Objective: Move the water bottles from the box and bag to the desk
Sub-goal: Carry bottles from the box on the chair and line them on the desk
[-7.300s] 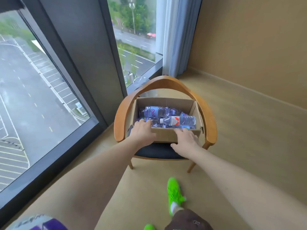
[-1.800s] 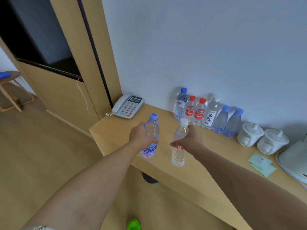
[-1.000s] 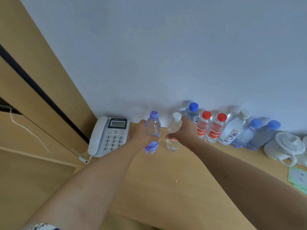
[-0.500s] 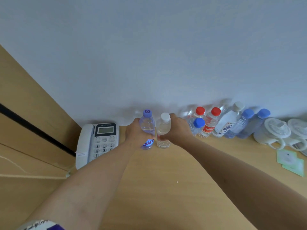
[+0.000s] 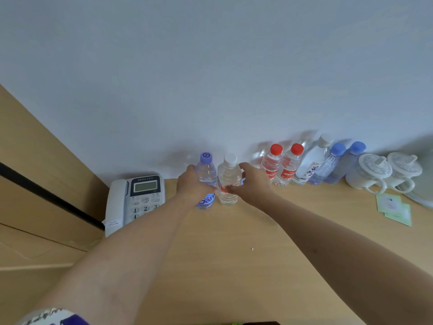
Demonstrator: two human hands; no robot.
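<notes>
- Head view, the only one: the left hand (image 5: 192, 186) is gripping a purple-capped bottle (image 5: 206, 174), fingers curled round its middle; the bottle is standing upright with its base on or just above the counter (image 5: 234, 266). Contact cannot be told for sure.
- The right hand (image 5: 253, 184) is wrapping round a white-capped bottle (image 5: 228, 181) from its 3 o'clock side, thumb pinching the red label at the front. This bottle is upright too, touching or just beside the purple-capped one.
- Both bottles are sitting near the wall, at 12 o'clock from the person.
- At 3 o'clock of the held pair, a row of bottles (image 5: 288, 165) is already lining the wall: two red caps, one white cap, two blue caps, packed side by side. A further one may be hiding behind the right hand.
- At 9 o'clock, a telephone (image 5: 136, 198) is lying just beside the purple-capped bottle. At far 3 o'clock, two white lidded cups (image 5: 384, 172) and green paper cards (image 5: 393, 208).
- Judgement: the step in hand is setting down and letting go. To do it well, both bases should be flat on the counter before the fingers are loosening; the right hand should be withdrawing toward 6 o'clock, not sideways, so knuckles are not clipping the red-capped neighbours. The left hand should be keeping off the telephone likewise.
</notes>
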